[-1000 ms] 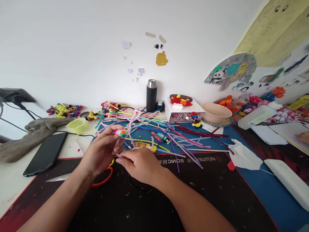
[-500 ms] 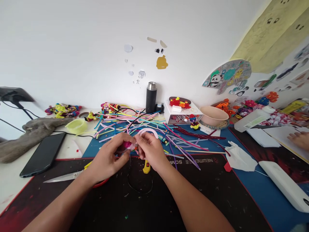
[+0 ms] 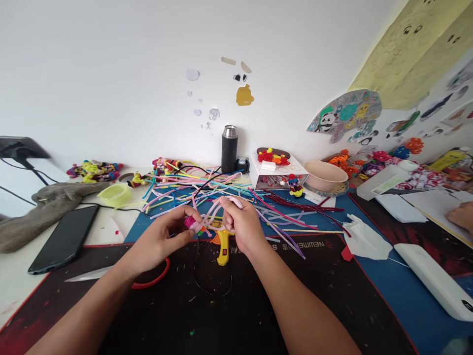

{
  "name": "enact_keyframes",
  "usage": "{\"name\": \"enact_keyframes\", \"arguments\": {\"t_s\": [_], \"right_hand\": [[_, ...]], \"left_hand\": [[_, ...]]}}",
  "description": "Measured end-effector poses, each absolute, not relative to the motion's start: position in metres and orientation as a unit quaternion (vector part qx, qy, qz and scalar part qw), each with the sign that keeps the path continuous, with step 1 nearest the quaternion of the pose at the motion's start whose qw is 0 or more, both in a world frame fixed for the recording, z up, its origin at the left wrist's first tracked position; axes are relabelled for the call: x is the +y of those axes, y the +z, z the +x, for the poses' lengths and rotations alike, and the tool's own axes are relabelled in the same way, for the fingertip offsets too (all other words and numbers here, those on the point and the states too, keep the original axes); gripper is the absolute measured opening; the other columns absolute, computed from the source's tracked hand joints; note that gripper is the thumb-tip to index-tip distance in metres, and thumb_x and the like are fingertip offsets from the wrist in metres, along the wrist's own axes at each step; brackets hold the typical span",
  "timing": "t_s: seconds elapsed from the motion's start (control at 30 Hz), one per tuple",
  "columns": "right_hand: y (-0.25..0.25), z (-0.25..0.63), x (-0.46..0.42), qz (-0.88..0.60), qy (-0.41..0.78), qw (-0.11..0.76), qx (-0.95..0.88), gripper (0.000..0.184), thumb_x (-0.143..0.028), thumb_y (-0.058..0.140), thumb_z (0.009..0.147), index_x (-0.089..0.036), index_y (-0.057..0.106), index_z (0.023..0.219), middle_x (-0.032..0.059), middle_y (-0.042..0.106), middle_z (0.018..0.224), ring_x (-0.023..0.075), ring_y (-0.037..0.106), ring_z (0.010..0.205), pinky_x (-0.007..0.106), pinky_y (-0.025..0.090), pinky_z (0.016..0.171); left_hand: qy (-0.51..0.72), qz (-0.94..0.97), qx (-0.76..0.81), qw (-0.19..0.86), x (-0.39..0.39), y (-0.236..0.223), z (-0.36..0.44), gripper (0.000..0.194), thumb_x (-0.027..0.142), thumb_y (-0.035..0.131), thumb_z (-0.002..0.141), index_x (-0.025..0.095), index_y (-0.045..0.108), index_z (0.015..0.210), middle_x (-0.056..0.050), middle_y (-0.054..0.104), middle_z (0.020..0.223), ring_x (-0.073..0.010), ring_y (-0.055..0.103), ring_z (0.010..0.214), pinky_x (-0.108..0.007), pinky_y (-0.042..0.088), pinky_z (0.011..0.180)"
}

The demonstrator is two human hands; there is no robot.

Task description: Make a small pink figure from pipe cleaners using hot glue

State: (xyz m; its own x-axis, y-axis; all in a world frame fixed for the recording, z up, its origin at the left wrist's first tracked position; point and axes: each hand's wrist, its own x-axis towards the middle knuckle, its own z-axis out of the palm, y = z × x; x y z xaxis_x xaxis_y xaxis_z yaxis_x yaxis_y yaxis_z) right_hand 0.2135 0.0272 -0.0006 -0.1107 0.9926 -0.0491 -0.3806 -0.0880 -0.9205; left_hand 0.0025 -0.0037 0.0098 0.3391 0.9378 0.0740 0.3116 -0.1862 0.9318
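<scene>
Between the thumb and fingers of my left hand is a small pink and magenta pipe-cleaner piece. A pale pink pipe cleaner runs from it in a loop to my right hand, which is closed on its other end. Just below and between the hands lies a yellow glue gun with a black cord. Partly under my left forearm are scissors with red handles, their blade pointing left.
Many coloured pipe cleaners spread behind my hands. A black thermos, a white box and a pink bowl stand by the wall. A phone lies left. At right are a power bank and another person's hand.
My right hand has moved slightly right and away from my left, drawing the pale pink pipe cleaner between them. More of the glue gun and the red scissor handle shows.
</scene>
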Motion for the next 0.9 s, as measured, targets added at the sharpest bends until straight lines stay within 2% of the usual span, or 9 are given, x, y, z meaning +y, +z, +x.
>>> {"name": "enact_keyframes", "arguments": {"t_s": [0.17, 0.23, 0.37, 0.53, 0.9], "right_hand": [[0.004, 0.22, 0.029, -0.385, 0.592, 0.543, -0.454, 0.039, -0.057, 0.082, 0.081, -0.019, 0.077, 0.081, -0.0091, 0.04, 0.046, 0.0093, 0.037, 0.042, 0.026, 0.029, 0.044], [0.004, 0.221, 0.03, -0.384, 0.595, 0.542, -0.453, 0.038, -0.056, 0.082, 0.082, -0.019, 0.078, 0.081, -0.0089, 0.039, 0.047, 0.0093, 0.037, 0.042, 0.026, 0.029, 0.045], [0.003, 0.221, 0.029, -0.374, 0.617, 0.534, -0.44, 0.037, -0.056, 0.083, 0.081, -0.019, 0.077, 0.078, -0.0091, 0.037, 0.048, 0.0089, 0.035, 0.042, 0.026, 0.028, 0.045], [0.005, 0.222, 0.029, -0.354, 0.64, 0.533, -0.425, 0.038, -0.055, 0.084, 0.081, -0.018, 0.077, 0.076, -0.0095, 0.035, 0.047, 0.0074, 0.034, 0.041, 0.025, 0.024, 0.045], [0.008, 0.222, 0.03, -0.322, 0.663, 0.549, -0.394, 0.044, -0.057, 0.087, 0.079, -0.016, 0.072, 0.07, -0.0099, 0.034, 0.046, 0.0061, 0.029, 0.04, 0.027, 0.016, 0.045]], "left_hand": [[0.4, 0.648, 0.46, 0.457, 0.003, 0.011, -0.018, 0.022, 0.042, 0.075, 0.095, 0.023, 0.072, 0.105, -0.003, 0.067, 0.095, -0.0205, 0.058, 0.087, -0.028, 0.048, 0.075], [0.413, 0.64, 0.456, 0.461, 0.005, 0.016, -0.022, 0.023, 0.045, 0.077, 0.093, 0.023, 0.073, 0.101, -0.002, 0.065, 0.088, -0.0194, 0.055, 0.08, -0.027, 0.045, 0.068], [0.411, 0.645, 0.472, 0.439, 0.008, 0.028, -0.021, 0.029, 0.049, 0.081, 0.086, 0.022, 0.074, 0.091, -0.003, 0.067, 0.082, -0.0196, 0.054, 0.074, -0.028, 0.042, 0.064], [0.37, 0.662, 0.505, 0.413, 0.011, 0.027, -0.016, 0.031, 0.051, 0.082, 0.081, 0.022, 0.072, 0.088, -0.003, 0.064, 0.079, -0.0195, 0.052, 0.071, -0.028, 0.042, 0.063], [0.277, 0.712, 0.524, 0.376, 0.015, 0.009, -0.018, 0.027, 0.049, 0.071, 0.089, 0.022, 0.071, 0.094, 0.0, 0.062, 0.077, -0.018, 0.049, 0.067, -0.027, 0.038, 0.061]]}}
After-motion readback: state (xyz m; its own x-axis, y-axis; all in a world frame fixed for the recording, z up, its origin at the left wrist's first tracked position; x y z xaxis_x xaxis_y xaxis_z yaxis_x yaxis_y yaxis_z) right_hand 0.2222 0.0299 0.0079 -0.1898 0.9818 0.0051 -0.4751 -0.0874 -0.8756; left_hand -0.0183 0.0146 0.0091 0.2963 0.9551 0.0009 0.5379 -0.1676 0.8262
